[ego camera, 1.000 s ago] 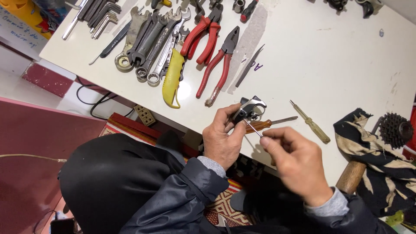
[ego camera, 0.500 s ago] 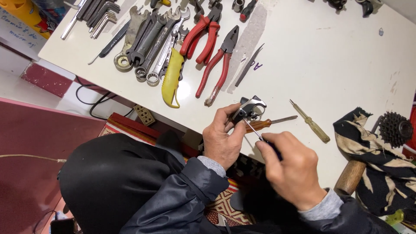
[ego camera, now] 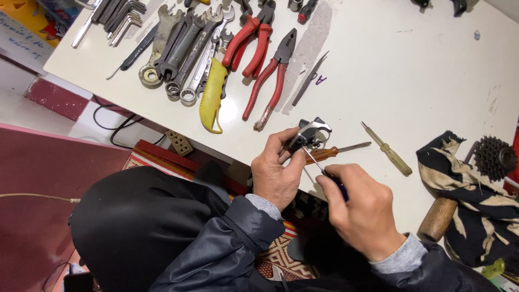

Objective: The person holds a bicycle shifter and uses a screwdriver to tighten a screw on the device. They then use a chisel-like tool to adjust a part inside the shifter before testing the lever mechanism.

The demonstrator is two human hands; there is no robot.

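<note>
My left hand [ego camera: 277, 172] grips a small black and silver metal part [ego camera: 309, 133] just above the near edge of the white table [ego camera: 411, 81]. My right hand [ego camera: 361, 210] holds a thin screwdriver [ego camera: 315, 162] with a dark handle. Its tip points up and left into the underside of the part. An orange-handled screwdriver [ego camera: 335, 152] lies on the table right behind the part. A yellowish screwdriver [ego camera: 387, 149] lies a little further right.
Red-handled pliers [ego camera: 270, 81], a second red pair [ego camera: 250, 37], a yellow-handled tool [ego camera: 212, 95], several wrenches [ego camera: 184, 51] and hex keys [ego camera: 121, 15] lie at the table's far left. At right are a patterned cloth [ego camera: 465, 189], a toothed cog set [ego camera: 494, 157] and a wooden hammer handle [ego camera: 436, 218].
My right hand has shifted a little, turning around the screwdriver handle. The left hand and the part stay where they were.
</note>
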